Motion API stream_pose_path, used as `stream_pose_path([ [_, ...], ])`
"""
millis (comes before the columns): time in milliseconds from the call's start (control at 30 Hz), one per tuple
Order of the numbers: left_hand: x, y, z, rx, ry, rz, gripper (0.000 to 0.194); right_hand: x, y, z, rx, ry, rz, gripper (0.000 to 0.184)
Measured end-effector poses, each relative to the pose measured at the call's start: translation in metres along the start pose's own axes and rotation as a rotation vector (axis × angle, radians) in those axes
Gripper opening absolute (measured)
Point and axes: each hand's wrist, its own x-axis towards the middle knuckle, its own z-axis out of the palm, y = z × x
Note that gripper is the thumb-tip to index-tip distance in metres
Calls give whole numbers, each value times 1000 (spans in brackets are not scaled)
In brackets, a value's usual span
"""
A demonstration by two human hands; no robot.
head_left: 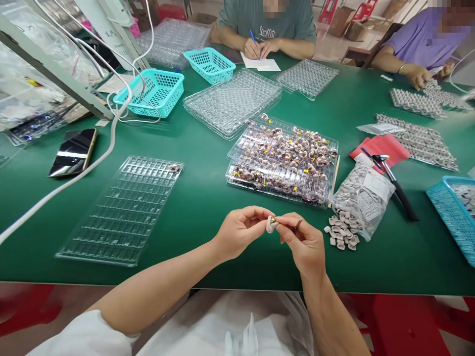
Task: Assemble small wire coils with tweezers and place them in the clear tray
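My left hand (239, 231) and my right hand (302, 242) meet above the green table's near edge, both pinched on one small white oval part (270, 225) with a dark and yellow bit at its top. A thin dark piece sticks out between my right fingers. A clear tray (282, 160) heaped with wound ring parts lies just beyond my hands. To the right, loose white oval parts (341, 233) spill from a clear plastic bag (363, 195). A clear compartment tray (124, 207) lies to the left, with one part in its far right corner.
A phone (74, 151) and a white cable (67, 185) lie at left. Teal baskets (152, 91) and stacked clear trays (232, 101) stand further back. A dark-handled tool (397, 188) rests on red paper. Another teal basket (454, 212) sits at right. Two other people work across the table.
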Motion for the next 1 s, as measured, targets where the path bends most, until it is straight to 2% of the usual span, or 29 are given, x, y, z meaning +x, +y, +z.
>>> stream_pose_path([
  [300, -1, -6, -4, 232, 41, 136, 18, 0, 1, 1, 23, 27, -9, 16],
  [633, -2, -6, -5, 343, 35, 277, 17, 0, 3, 1, -9, 60, 25, 14],
  [1000, -2, -7, -4, 413, 56, 366, 17, 1, 4, 1, -34, 59, 47, 14],
])
